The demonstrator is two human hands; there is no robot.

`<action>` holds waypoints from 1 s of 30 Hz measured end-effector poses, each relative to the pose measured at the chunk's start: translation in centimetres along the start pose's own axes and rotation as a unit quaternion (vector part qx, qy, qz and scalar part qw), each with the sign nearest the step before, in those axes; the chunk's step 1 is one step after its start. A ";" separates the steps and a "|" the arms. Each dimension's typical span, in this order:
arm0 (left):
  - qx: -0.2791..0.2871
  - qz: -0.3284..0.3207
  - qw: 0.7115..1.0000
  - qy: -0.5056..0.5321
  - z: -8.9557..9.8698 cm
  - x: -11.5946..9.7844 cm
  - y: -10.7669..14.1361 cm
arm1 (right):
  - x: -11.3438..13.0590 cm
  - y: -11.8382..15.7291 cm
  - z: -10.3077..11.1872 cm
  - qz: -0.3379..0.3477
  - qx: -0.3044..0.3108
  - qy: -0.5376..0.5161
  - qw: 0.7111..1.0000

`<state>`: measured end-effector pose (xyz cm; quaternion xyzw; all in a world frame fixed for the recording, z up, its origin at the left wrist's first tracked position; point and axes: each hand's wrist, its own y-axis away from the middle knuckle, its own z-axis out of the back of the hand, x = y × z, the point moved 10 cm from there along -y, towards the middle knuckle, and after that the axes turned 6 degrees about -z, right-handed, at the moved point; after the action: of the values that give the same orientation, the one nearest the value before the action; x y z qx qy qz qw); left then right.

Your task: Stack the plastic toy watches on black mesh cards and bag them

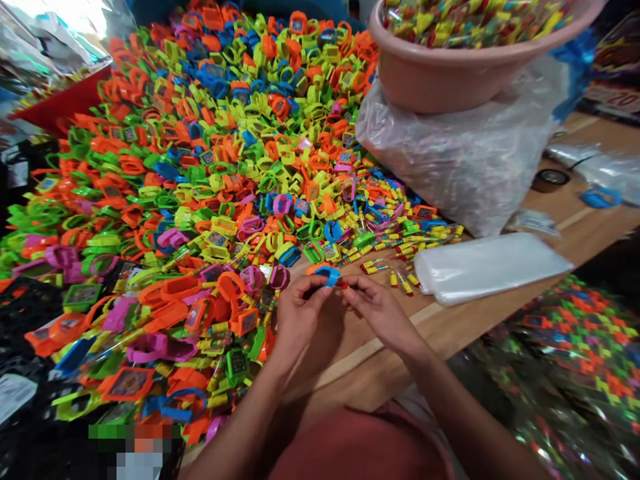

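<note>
My left hand [300, 317] and my right hand [380, 313] meet above a wooden table [370, 353], their fingertips close together. A blue plastic toy watch [327, 275] is pinched in my left fingers. My right fingers hold a small red-tipped tube [343, 284], partly hidden by the fingertips. A large heap of toy watches [200, 167] in orange, green, yellow, blue and pink lies just left of and beyond my hands. Small yellow-and-red tubes [400, 280] are scattered just beyond my right hand.
A flat stack of transparent plastic bags [490, 267] lies right of my hands. Beyond it, a pink basin of wrapped sweets [450, 87] sits on a bulging plastic sack [460, 167]. A tape roll [550, 179] and a blue toy watch [600, 197] lie farther right.
</note>
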<state>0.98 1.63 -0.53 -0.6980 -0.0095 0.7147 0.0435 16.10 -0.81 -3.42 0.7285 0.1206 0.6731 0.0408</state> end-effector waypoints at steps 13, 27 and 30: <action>-0.016 0.157 0.956 0.248 -0.9 2.3 0.9 | -1.3 0.9 -1.4 -0.067 0.046 -0.077 0.994; 0.022 0.122 0.964 0.235 -0.9 1.7 1.2 | -1.5 1.2 -2.3 -0.135 0.100 -0.187 0.968; 0.030 0.089 0.980 0.177 -0.9 0.7 1.5 | -2.2 1.0 -2.5 -0.118 0.090 -0.181 0.972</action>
<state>1.82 0.18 -1.40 -0.8101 0.0816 0.5806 0.0019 13.58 -2.59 -5.12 0.8197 0.2569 0.5064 0.0754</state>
